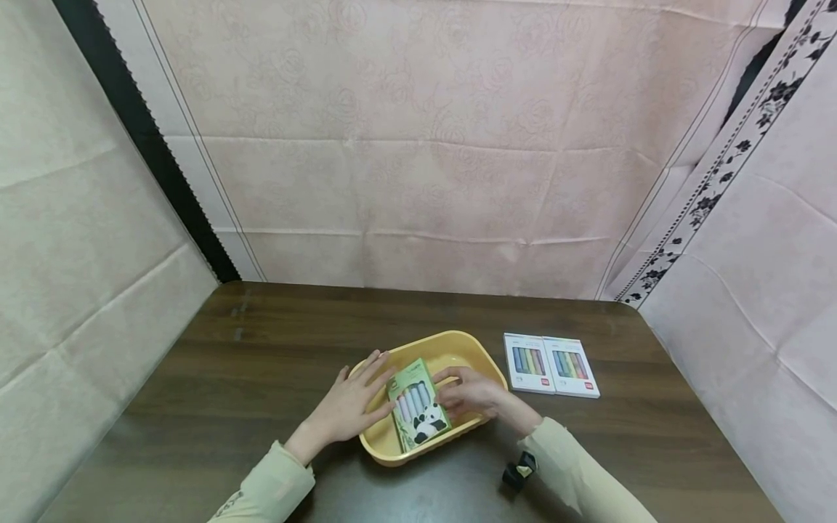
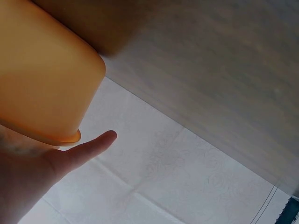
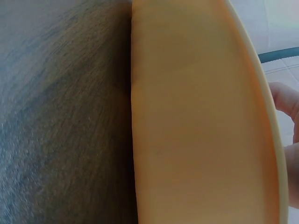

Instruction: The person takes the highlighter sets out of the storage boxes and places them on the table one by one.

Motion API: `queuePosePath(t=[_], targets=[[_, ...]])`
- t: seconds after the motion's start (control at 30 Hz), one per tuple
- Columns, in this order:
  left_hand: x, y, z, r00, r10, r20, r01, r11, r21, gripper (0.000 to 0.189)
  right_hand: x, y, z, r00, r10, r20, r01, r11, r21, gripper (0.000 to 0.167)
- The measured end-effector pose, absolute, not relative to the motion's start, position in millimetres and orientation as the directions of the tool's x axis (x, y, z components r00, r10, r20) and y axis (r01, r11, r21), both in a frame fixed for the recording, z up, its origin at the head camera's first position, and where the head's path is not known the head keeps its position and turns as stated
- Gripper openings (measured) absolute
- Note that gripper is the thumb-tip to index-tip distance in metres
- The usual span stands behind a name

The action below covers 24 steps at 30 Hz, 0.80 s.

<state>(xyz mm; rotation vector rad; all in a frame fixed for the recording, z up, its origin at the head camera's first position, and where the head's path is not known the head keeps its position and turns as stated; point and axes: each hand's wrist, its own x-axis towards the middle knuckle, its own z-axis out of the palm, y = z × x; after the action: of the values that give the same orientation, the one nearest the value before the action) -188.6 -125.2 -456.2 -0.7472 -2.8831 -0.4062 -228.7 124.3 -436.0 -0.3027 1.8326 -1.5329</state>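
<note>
A shallow yellow plastic basket [image 1: 453,344] stands on the table. Inside it, on the left side, lies a green box [image 1: 407,392] printed with a panda and a row of coloured sticks. My left hand [image 1: 349,408] reaches over the basket's left rim with its fingers spread, the thumb pointing toward the green box. From the right, my right hand [image 1: 472,392] is in over the basket, fingers loosely bent beside the box's right edge. In the right wrist view, the basket's outer wall [image 3: 205,112] covers most of that hand.
Two white boxes, a left one [image 1: 527,363] and a right one [image 1: 571,367], lie side by side to the right of the basket, each picturing coloured sticks. The dark wooden table [image 1: 261,349] ends at pale cloth hangings [image 1: 418,181] behind and at both sides.
</note>
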Motion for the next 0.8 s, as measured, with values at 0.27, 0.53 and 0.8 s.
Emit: queuePosePath(t=[0.27, 0.53, 0.8], targets=[[-189, -125, -456, -0.869, 0.457, 0.191, 0.492, 0.843, 0.219, 0.059, -227, 127, -437, -0.73, -0.586, -0.352, 0.247, 0.254, -0.935, 0.041], [-189, -125, -457, -0.867, 0.459, 0.194, 0.493, 0.845, 0.208, 0.058, -227, 132, -432, -0.742, -0.579, -0.339, 0.235, 0.248, -0.94, 0.043], [-188, -125, -456, -0.868, 0.454, 0.202, 0.492, 0.844, 0.215, 0.057, -228, 139, -429, -0.751, -0.57, -0.333, 0.232, 0.244, -0.942, 0.045]])
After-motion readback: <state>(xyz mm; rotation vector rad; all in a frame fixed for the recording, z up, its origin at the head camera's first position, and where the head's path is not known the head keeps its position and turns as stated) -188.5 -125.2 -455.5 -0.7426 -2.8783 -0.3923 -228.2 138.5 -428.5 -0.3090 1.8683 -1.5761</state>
